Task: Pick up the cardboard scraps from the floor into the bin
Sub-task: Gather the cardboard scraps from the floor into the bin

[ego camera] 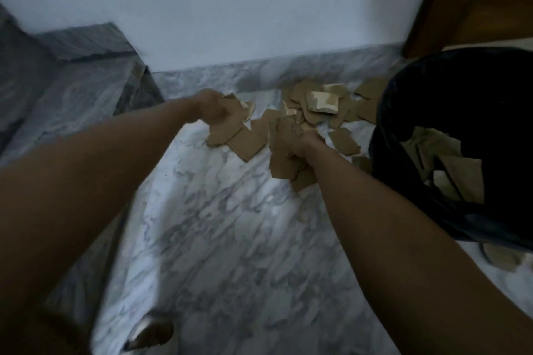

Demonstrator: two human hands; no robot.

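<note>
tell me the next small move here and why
Probably swing the right hand over to the bin and let go. It already grips a bunch of cardboard scraps, and the bin stands open just beside it with pieces inside. The left hand holds scraps too and could follow; more lie by the wall.

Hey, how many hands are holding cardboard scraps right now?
2. The left hand grips scraps at the pile's left edge; the right hand grips a bunch beside the black bin. No other hands in view.
</note>
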